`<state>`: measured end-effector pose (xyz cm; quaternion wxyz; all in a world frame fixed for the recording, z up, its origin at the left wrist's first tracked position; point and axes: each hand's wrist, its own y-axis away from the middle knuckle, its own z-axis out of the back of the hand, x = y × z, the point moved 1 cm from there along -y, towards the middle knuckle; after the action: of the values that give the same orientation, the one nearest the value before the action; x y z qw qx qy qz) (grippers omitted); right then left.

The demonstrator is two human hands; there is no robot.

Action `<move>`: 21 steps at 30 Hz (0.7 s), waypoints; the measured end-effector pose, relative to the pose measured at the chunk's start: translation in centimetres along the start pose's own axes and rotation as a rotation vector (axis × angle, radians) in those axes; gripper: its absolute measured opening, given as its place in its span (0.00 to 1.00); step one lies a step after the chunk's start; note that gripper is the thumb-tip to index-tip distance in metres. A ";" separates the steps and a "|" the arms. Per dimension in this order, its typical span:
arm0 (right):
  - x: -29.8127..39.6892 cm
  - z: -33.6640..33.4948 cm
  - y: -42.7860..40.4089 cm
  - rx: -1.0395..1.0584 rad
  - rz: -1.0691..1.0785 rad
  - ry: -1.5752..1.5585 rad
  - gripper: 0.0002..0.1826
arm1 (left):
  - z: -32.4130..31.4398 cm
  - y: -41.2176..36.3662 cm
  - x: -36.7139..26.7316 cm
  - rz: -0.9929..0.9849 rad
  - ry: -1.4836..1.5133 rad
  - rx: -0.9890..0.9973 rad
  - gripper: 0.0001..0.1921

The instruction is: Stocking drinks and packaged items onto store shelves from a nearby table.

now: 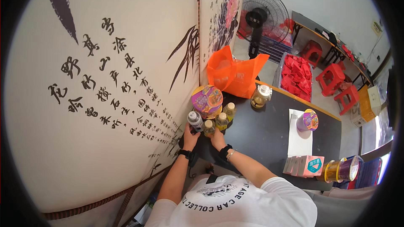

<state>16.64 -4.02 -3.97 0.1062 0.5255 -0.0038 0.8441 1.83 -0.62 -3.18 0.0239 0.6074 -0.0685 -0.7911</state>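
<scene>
My left hand (pixel 190 138) is around the lower part of a white-capped bottle with a dark label (pixel 195 122), beside the folding screen. Close by, my right hand (pixel 217 140) holds the side of a small bottle with a pale cap (pixel 209 128); its fingers are partly hidden. Two similar bottles with yellowish contents, one nearer (pixel 222 121) and one farther (pixel 230 111), stand just beyond it in a tight group. Behind the bottles is a large purple and yellow instant-noodle tub (pixel 206 101), tilted so that its printed lid faces me.
An orange bag (pixel 233 74) and a lidded jar (pixel 261 96) stand at the dark table's (pixel 255 135) far side. On the right are a noodle cup (pixel 307 121) on white paper, pink boxes (pixel 309 166) and more tubs (pixel 339 169). A painted screen (pixel 126 151) borders the left.
</scene>
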 end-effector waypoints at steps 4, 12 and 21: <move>0.1 -0.8 -0.5 -0.082 -0.059 -0.033 0.21 | -0.3 -0.2 0.1 0.004 0.038 -0.006 0.41; -0.6 0.9 1.1 0.168 -0.081 0.086 0.19 | 0.8 1.8 1.2 -0.030 0.080 0.007 0.31; -1.3 5.6 5.8 0.653 -0.167 -0.190 0.16 | 5.0 17.0 -1.8 -0.012 -0.107 0.072 0.15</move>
<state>21.06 -10.61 -2.01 0.0003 0.6064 0.2996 0.7365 -3.28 -16.84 2.09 -0.0062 0.5651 -0.0944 -0.8196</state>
